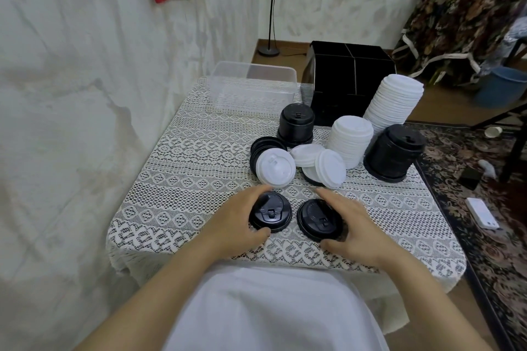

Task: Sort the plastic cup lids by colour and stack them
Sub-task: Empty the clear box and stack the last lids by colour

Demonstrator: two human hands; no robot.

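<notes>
The left hand (pixel 236 216) pinches the left black lid (pixel 272 214) between thumb and curled fingers (pixel 256 191), the right hand (pixel 355 225) the right black lid (pixel 318 219); light, flimsy, probably slippery; hold rims.

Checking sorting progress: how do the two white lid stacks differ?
The tall stack of white plastic lids rises well above the short stack of white plastic lids. The tall stack stands farther back, by the black divided box; the short stack sits nearer, loose white lids at its foot. Both hold only white lids.
</notes>
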